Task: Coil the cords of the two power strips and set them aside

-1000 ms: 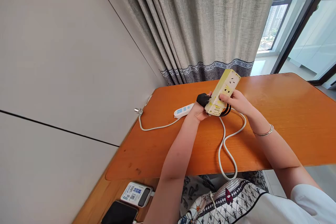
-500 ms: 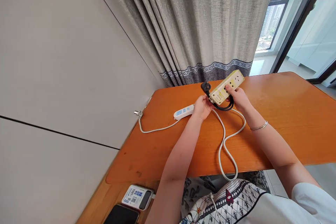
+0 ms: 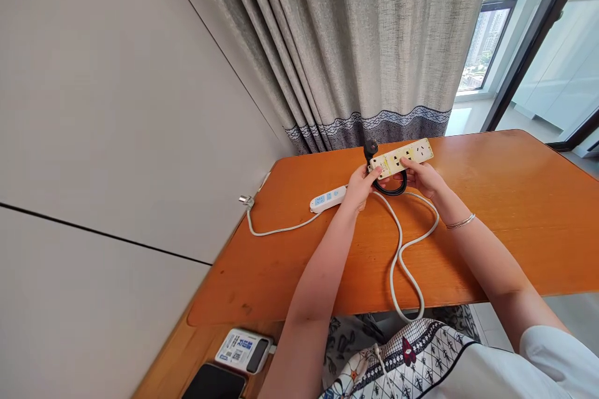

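Both my hands hold a cream-yellow power strip [image 3: 412, 153] above the table, its socket face turned toward me. My left hand [image 3: 360, 188] is closed on its left end, thumb on the face. My right hand [image 3: 423, 177] grips it near the middle from below, thumb on the front. A black cord [image 3: 392, 192] loops under the strip between my hands. Its black plug [image 3: 370, 148] sticks up at the left end. Just left of my left hand, a white power strip [image 3: 327, 199] with blue sockets lies on the table, its right end hidden by the hand.
A white cord [image 3: 397, 255] winds across the orange-brown table [image 3: 515, 224] and over its front edge. Another plug [image 3: 246, 201] lies by the left wall. A white power bank [image 3: 244, 350] and a black phone [image 3: 214, 382] rest at lower left. A grey curtain [image 3: 374, 43] hangs behind.
The cream-yellow strip has come down slightly and tilted to a flatter angle. My left thumb has moved onto its face, and the black cord loop has shifted left.
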Available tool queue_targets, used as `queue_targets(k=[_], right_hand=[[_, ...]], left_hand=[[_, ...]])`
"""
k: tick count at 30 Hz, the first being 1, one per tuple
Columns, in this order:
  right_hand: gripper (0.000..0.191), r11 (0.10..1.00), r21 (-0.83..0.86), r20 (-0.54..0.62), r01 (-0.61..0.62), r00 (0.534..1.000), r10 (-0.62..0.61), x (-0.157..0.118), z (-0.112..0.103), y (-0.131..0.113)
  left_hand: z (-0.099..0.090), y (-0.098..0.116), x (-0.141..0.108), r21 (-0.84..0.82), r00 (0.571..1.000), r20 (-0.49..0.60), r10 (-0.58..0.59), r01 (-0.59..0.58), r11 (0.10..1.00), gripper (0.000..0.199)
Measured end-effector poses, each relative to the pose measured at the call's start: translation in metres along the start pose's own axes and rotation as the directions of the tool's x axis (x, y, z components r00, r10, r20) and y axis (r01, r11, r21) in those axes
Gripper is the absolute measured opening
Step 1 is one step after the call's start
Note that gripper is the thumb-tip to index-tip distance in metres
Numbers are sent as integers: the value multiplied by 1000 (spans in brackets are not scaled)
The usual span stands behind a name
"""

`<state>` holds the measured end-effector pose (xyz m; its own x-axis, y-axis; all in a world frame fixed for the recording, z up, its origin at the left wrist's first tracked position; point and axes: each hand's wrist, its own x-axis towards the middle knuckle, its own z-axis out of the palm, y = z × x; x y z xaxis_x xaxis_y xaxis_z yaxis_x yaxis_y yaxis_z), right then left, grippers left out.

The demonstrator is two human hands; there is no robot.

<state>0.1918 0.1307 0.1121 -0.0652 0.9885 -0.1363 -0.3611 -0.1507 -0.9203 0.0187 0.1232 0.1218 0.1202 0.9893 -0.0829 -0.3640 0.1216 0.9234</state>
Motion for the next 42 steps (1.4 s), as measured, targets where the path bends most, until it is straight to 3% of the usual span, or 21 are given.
queue_targets(k=[5, 11, 18, 25, 31, 34, 36, 39, 42], right_hand=[[27, 996, 89, -9, -21, 1000, 22, 4, 0, 2], [21, 950, 312, -162, 31, 987, 21, 7, 9, 4], [15, 912, 411, -152, 12, 987, 55, -1, 25, 12], [18, 903, 398, -65, -159, 977, 201, -8, 35, 23], [17, 914, 384, -86, -134, 980, 180, -6, 32, 32], [20, 926, 366, -131, -95, 980, 152, 3, 15, 30], [21, 944, 327, -243, -45, 961, 131, 12, -9, 24], [19, 969, 243, -484, 54, 872, 73, 28, -60, 7], [18, 972, 199, -621, 125, 783, 26, 39, -118, -15]], left_hand=[[1, -9, 3, -136, 999, -18, 39, -41, 990, 17], [23, -31, 1, -449, 995, -101, 4, -49, 892, 6], [33, -30, -5, -566, 985, -159, 61, -142, 812, 31], [25, -30, -2, -550, 940, -341, 22, -218, 806, 38], [23, -40, 6, -483, 930, -367, -2, -189, 855, 38], [23, -47, 8, -453, 943, -332, -3, -157, 878, 36], [21, -51, 10, -409, 954, -297, -35, -93, 908, 32], [15, -55, 12, -328, 957, -266, -118, 25, 944, 27], [10, -58, 15, -284, 948, -297, -115, 27, 958, 17]])
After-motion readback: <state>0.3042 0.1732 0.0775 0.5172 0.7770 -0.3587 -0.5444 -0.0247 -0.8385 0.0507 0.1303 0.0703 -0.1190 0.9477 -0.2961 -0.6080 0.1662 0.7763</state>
